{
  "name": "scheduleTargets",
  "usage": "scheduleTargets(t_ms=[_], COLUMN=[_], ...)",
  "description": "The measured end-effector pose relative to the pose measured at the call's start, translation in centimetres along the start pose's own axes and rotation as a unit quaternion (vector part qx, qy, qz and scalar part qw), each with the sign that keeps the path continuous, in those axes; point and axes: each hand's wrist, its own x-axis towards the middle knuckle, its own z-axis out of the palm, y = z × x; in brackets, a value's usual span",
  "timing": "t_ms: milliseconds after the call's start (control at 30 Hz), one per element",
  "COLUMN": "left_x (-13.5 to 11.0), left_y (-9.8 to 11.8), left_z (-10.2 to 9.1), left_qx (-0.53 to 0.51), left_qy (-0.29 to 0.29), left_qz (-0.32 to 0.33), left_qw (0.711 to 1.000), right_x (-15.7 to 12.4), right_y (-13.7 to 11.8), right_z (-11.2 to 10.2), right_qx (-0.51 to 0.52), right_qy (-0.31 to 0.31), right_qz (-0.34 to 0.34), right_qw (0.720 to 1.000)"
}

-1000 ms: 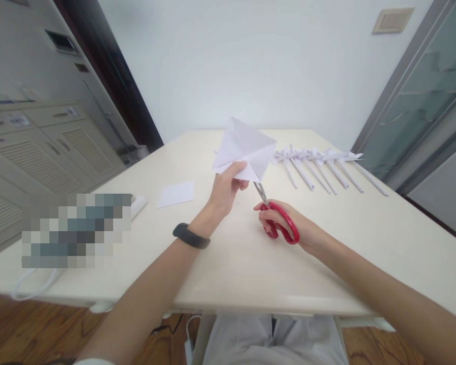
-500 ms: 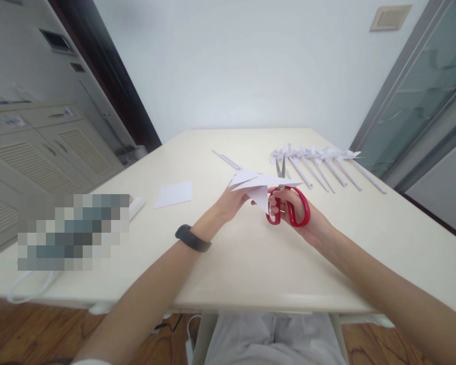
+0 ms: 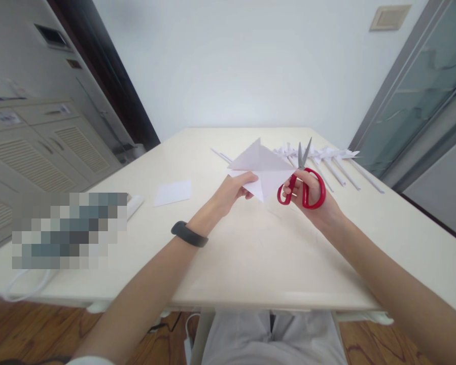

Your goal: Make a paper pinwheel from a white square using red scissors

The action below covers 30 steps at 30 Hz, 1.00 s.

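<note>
A creased sheet of white paper (image 3: 264, 162), partly cut at its edges, is pinched between the thumb and fingers of my left hand (image 3: 237, 190) above the table. It is opened out, with points facing up, down and to both sides. In my right hand (image 3: 313, 197) are red-handled scissors (image 3: 314, 207), blades parted and pointing up and away. My right fingertips are at the paper's right corner; whether they pinch it I cannot tell. The blades are clear of the paper.
Several rolled paper sticks with pointed paper pieces (image 3: 336, 154) lie in a row at the back right. Thin paper sticks (image 3: 220, 155) lie behind the held paper. A flat white sheet (image 3: 173, 193) rests on the left of the cream table (image 3: 250, 263), near a blurred-out object (image 3: 70, 230).
The paper has gone from folded and layered to spread open, facing me. My right hand with the scissors has moved right and slightly up, taking the blades away from the paper's middle.
</note>
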Motion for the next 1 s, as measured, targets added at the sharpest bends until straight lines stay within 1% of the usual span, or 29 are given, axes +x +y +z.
scheduleTargets(t_ms=[133,233,367,433,567,733,900,1000], left_x=[0.1,0.0,-0.2,-0.3,-0.3,-0.2,-0.4,-0.4], left_y=[0.1,0.0,-0.1,-0.1,-0.1,0.2,0.1,0.0], left_z=[-0.2,-0.2,0.0,0.0,0.2,0.3,0.2,0.0], left_qx=[0.015,0.019,0.023,0.023,0.014,0.025,0.080,0.091], left_qy=[0.000,-0.017,-0.030,-0.031,-0.030,-0.023,-0.016,-0.020], left_qz=[-0.017,-0.021,-0.027,-0.031,-0.035,-0.028,-0.024,-0.028], left_qw=[1.000,0.999,0.999,0.999,0.999,0.999,0.996,0.995], right_x=[-0.2,-0.3,-0.4,-0.4,-0.5,-0.8,-0.9,-0.9], right_y=[-0.1,-0.2,0.2,0.6,1.0,1.1,1.3,1.2], right_z=[0.2,0.4,0.5,0.5,0.4,0.4,0.7,0.6], right_qx=[-0.022,-0.033,-0.038,-0.039,-0.015,-0.006,-0.009,-0.007], right_qy=[-0.005,-0.007,-0.035,-0.046,-0.063,-0.054,-0.052,-0.053], right_qz=[-0.014,-0.014,-0.017,-0.008,0.037,0.070,0.082,0.075], right_qw=[1.000,0.999,0.999,0.998,0.997,0.996,0.995,0.996])
